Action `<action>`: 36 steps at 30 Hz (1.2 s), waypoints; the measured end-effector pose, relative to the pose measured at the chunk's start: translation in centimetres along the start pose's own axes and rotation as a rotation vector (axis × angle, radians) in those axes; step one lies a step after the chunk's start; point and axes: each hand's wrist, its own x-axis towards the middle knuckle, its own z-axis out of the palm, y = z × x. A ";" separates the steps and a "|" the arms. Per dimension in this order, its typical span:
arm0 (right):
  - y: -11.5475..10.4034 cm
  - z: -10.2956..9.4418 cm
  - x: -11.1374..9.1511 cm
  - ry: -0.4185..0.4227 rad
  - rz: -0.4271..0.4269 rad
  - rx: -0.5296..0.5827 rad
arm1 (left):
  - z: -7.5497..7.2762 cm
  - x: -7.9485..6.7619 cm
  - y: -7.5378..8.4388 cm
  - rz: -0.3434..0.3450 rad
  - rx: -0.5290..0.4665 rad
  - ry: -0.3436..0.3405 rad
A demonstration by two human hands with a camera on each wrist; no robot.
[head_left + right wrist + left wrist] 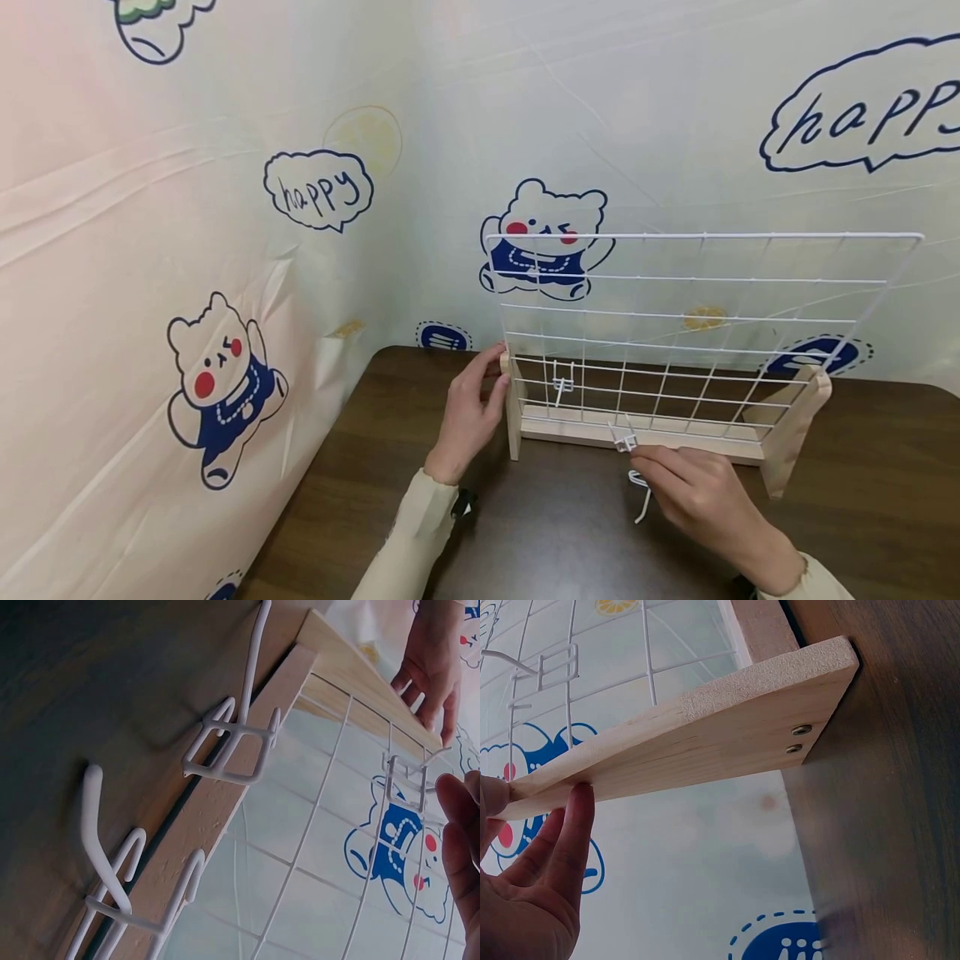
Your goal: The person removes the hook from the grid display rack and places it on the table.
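I've got the left hand (472,408) pinching the left wooden upright (727,727), right hand (697,492) at a white hook (625,442) near side of the wire rack (675,316), can't tell if gripped, so probably hook-hanging, next needing a firm pinch.

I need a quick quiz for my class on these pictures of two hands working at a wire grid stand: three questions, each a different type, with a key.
1. Multiple choice: what does the left hand grip?
A) the edge of the table
B) the left wooden upright
C) the top bar of the grid
2. True or false: in the head view, the hung hook on the wire grid is nearer the right wooden upright than the left one.
3. Short answer: what does the right hand hold at its fingertips?

Key:
1. B
2. False; it hangs nearer the left one.
3. A white hook.
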 end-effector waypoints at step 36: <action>0.0 0.9 -0.5 -0.061 -0.012 -0.016 | -0.1 0.1 0.0 -0.018 -0.006 -0.008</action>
